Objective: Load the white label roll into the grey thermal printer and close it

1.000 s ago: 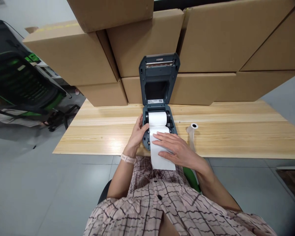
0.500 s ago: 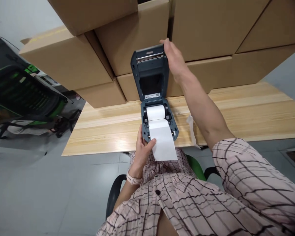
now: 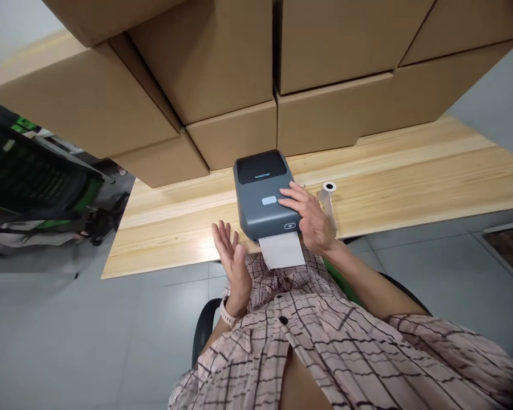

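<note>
Head view: the printer (image 3: 260,219) sits on the table (image 3: 162,228), lid (image 3: 252,196) down and paper (image 3: 282,252) out front, though whether it is latched is hard to tell, the right hand (image 3: 311,222) resting loosely extended fingers on top, the left hand (image 3: 236,267) open and empty beside it.

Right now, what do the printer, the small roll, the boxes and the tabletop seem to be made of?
Printer: probably plastic, satin gray, judging by its smooth rounded edges.
Small roll: likely thin paper, matte white, judging by its limp loose strip.
Boxes: cardboard, matte brown, with crisp folded edges.
Tabletop: wood or laminate, low sheen; the grain fits both.
</note>
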`<state>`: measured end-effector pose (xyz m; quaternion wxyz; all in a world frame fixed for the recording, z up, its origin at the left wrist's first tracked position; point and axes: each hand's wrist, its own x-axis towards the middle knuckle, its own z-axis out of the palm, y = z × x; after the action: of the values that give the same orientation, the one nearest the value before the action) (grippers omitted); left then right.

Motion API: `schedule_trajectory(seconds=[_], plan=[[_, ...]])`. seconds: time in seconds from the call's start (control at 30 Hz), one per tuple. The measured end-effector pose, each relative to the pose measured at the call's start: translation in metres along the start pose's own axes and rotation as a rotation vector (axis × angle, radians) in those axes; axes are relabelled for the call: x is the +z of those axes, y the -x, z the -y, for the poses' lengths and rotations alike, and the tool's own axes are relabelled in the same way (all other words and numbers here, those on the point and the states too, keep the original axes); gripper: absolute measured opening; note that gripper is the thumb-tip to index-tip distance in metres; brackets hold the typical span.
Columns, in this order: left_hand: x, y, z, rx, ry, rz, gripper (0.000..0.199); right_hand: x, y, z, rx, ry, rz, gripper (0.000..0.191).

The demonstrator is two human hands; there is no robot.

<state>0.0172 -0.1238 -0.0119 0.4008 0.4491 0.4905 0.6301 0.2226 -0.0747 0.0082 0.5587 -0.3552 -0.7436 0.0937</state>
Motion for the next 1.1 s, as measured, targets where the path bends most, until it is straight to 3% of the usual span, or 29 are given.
schedule_trajectory(seconds=[0.1, 0.2, 0.23, 0.3, 0.37, 0.43, 0.57, 0.8, 1.0, 1.1], plan=[[0.012, -0.017, -0.007, 0.055, -0.031, -0.029, 0.092, 0.014, 0.010, 0.000, 0.058, -0.020, -0.130, 0.034], [0.026, -0.034, -0.011, -0.060, -0.039, 0.006, 0.110, 0.025, 0.010, 0.004, 0.253, -0.130, -0.293, 0.016], [0.030, -0.037, -0.012, -0.127, -0.026, 0.018, 0.115, 0.026, 0.011, 0.005, 0.360, -0.193, -0.322, 0.021], [0.032, -0.039, -0.011, -0.250, 0.005, 0.040, 0.122, 0.023, 0.014, 0.006, 0.609, -0.363, -0.298, 0.056], [0.031, -0.037, -0.009, -0.311, 0.020, 0.074, 0.121, 0.017, 0.017, 0.006, 0.818, -0.553, -0.174, 0.083], [0.029, -0.034, -0.008, -0.316, 0.011, 0.133, 0.112, 0.010, 0.019, 0.004, 0.928, -0.680, -0.050, 0.093], [0.027, -0.033, -0.009, -0.269, -0.026, 0.189, 0.094, 0.006, 0.019, 0.001, 0.948, -0.740, -0.006, 0.099], [0.023, -0.033, -0.007, -0.185, -0.138, 0.228, 0.090, 0.009, 0.019, 0.005, 0.888, -0.619, -0.026, 0.096], [0.019, -0.043, -0.002, -0.133, -0.195, 0.183, 0.087, 0.011, 0.021, 0.002, 0.820, -0.596, -0.041, 0.096], [0.015, -0.044, -0.005, -0.105, -0.204, 0.236, 0.083, 0.014, 0.023, -0.002, 0.809, -0.560, -0.029, 0.097]])
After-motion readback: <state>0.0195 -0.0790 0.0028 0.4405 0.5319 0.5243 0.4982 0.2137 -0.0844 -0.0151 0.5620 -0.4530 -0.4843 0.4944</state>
